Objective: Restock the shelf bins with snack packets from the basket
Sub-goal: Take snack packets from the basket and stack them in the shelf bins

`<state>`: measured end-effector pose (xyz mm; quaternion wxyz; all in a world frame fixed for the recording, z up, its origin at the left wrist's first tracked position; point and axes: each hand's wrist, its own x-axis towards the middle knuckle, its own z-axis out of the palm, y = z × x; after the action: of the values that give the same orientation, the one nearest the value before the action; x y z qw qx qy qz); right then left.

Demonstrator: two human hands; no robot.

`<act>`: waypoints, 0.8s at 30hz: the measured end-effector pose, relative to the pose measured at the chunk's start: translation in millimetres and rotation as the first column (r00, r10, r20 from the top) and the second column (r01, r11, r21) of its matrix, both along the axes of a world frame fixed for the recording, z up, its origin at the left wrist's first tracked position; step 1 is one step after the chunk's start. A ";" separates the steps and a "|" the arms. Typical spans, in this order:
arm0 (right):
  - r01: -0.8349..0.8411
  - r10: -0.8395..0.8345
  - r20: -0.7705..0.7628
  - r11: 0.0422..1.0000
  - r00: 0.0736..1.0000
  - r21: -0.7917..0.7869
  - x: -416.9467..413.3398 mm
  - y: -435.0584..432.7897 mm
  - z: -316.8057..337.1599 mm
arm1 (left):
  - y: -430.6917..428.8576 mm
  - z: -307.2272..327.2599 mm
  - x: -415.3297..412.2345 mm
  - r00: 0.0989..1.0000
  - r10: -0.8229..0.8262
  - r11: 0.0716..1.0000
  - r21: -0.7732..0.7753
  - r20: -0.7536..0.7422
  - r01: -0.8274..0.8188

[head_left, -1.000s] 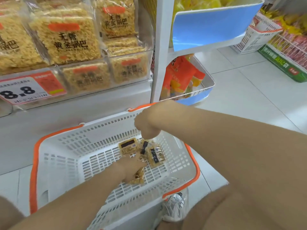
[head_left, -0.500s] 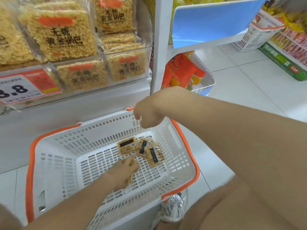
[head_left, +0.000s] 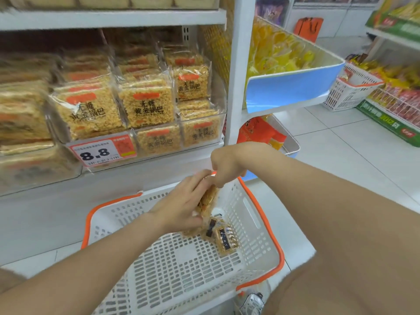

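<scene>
A white basket with an orange rim (head_left: 261, 226) stands on the floor below me. Two small golden snack packets with black labels (head_left: 223, 236) lie on its bottom at the right. My left hand (head_left: 181, 205) holds a golden snack packet (head_left: 208, 197) lifted above the basket's far right corner. My right hand (head_left: 225, 168) is curled just above it and pinches the top of that packet. Clear shelf bins (head_left: 200, 130) full of rice-crisp packs sit straight ahead.
A price tag reading 8.8 (head_left: 101, 152) hangs on the bin front. A white shelf post (head_left: 236, 71) stands right of the bins, with a blue-fronted bin of yellow packets (head_left: 291, 87) beside it. Another white basket (head_left: 350, 89) sits on the floor far right. My shoe (head_left: 252, 303) is below.
My left hand has risen from the basket floor with a packet and met my right hand near the far rim. The view has tilted up toward the shelf.
</scene>
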<state>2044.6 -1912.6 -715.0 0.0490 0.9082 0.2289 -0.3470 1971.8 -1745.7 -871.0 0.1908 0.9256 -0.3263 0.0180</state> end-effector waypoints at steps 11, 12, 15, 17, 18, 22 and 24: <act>0.368 -0.146 -0.355 0.603 0.923 0.708 -14.7 -2.4 40.6 | 51.0 133.3 3.4 0.964 -0.057 0.998 0.011 0.261 0.056; 0.384 -0.162 -0.358 0.559 0.920 0.735 -15.4 -3.0 46.1 | 51.9 142.8 1.6 0.957 -0.046 0.999 0.011 0.285 0.044; 0.410 -0.241 -0.336 0.423 0.910 0.808 -14.7 -6.9 58.0 | 50.3 166.3 -3.4 0.938 -0.005 1.000 -0.010 0.346 0.008; 0.396 -0.297 -0.299 0.358 0.907 0.846 -15.6 -8.1 63.0 | 51.4 175.6 -2.5 0.942 0.065 0.997 -0.061 0.328 -0.047; 0.401 -0.324 -0.300 0.313 0.897 0.861 -15.2 -8.7 63.8 | 52.6 178.8 -0.2 0.937 0.109 0.993 -0.085 0.333 -0.085; 0.391 -0.350 -0.299 0.232 0.888 0.891 -16.0 -7.4 64.5 | 63.4 185.3 12.0 0.876 0.227 0.974 -0.114 0.425 -0.197; 0.378 -0.368 -0.285 0.208 0.885 0.902 -13.7 -4.0 63.6 | 68.4 185.7 15.1 0.853 0.247 0.969 -0.100 0.460 -0.226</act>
<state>2030.8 -1916.6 -651.3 -0.5743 0.7880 0.1619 -0.1520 1986.8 -1677.3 -685.3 0.1218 0.9224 -0.2461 0.2715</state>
